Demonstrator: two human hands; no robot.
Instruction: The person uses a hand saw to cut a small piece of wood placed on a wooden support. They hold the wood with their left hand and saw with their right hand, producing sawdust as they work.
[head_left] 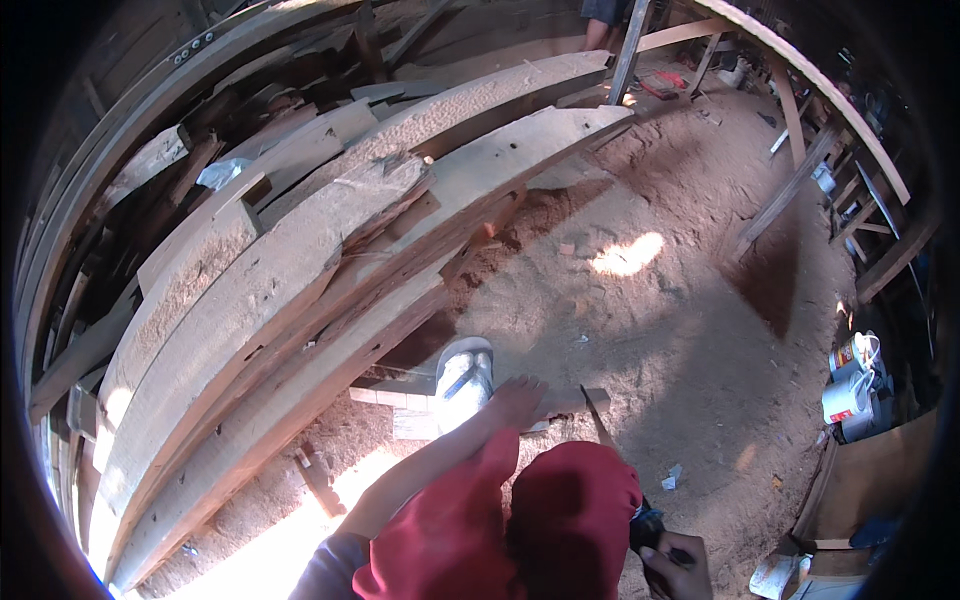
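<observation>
L hand point(515, 402) spread flat on wood strip point(572, 402) — R hand point(680, 567) gripping saw point(599, 422), prob. cutting — next stroke needs wood held firm.

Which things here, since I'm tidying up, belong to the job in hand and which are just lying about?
Likely in use:
wood strip, under the left hand
dark-handled tool, in the right hand

Apparently lying about:
big beams
white buckets
pale scrap

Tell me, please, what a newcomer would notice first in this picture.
Probably the long, thick timbers filling the left side come first. Then the red clothing at bottom centre draws the eye. Just beyond, the left hand rests on a wooden piece; the right hand grips a dark handle, lower right.
</observation>
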